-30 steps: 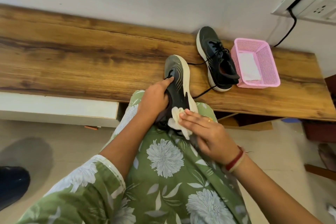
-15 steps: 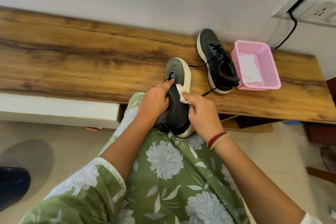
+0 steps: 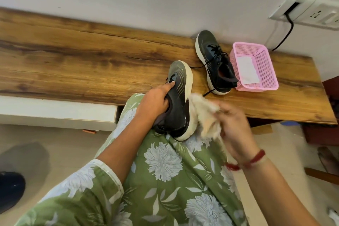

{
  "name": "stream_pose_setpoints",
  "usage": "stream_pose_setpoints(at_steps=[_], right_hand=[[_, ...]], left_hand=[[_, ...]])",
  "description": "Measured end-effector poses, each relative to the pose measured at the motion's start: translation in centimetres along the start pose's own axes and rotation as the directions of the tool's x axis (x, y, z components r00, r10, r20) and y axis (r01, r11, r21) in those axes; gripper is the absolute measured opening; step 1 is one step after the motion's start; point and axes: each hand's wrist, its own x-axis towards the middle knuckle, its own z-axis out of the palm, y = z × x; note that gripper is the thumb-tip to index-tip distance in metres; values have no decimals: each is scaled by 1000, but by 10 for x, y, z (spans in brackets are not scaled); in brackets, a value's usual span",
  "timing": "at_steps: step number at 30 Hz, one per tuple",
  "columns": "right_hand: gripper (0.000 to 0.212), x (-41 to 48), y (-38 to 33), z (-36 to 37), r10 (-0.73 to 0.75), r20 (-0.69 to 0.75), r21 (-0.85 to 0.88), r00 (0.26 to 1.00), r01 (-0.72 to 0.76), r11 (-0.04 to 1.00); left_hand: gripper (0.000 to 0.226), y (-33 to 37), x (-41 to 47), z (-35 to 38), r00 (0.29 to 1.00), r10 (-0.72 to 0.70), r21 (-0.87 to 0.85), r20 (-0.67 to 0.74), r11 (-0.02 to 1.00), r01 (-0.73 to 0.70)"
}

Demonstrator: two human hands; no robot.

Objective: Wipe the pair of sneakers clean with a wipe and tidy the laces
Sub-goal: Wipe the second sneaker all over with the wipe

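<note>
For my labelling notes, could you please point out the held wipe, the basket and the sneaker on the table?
Held wipe (image 3: 205,113): head view, crumpled middle.
Basket (image 3: 266,68): head view, right wall.
Sneaker on the table (image 3: 215,52): head view, laced top.

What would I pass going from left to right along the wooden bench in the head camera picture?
The held sneaker, gripped by the left hand → other sneaker lying on the bench → pink basket with a white sheet inside. The right hand and its wipe overlap the sneakers, so they are left out.
</note>
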Motion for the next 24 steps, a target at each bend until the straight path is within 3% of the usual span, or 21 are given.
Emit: stream_pose_setpoints(at_steps=[2, 4, 6, 8, 10, 11, 20, 22, 24], right_hand=[[33, 36, -12, 1, -65, -187, -14, 980, 63, 998], [33, 72, -15, 13, -195, -245, -243, 950, 134, 961], [36, 96, -9, 32, -284, -140, -517, 949, 174, 838], [39, 102, 3, 48, -336, 9, -731, 942, 235, 641], [39, 95, 12, 57, -397, 106, -838, 912, 297, 458], [38, 91, 14, 58, -410, 115, -847, 905, 305, 435], [41, 51, 15, 32, -269, 184, -760, 945, 311, 571], [41, 45, 11, 20, -188, 209, -685, 960, 281, 672], [41, 44, 5, 11, -90, 191, -428, 977, 165, 889]], left_hand=[[59, 0, 1, 1, 1000, 4, 10, 5, 1000, -4], [58, -1, 1, 2, 1000, 4, 9, 7, 1000, -4], [57, -3, 1, 2, 1000, 2, 7, 2, 1000, -2], [58, -2, 1, 2, 1000, 4, 0, -3, 1000, -4], [61, -1, 1, 3, 1000, 4, 13, 14, 1000, -4], [62, 0, 2, 3, 1000, 5, 26, 23, 1000, -6], [62, 1, -2, 1, 1000, -7, 43, 1, 999, 7], [60, 2, -2, 2, 998, -66, 82, -24, 994, 68], [60, 2, 1, 1, 994, -103, 131, -21, 986, 105]])
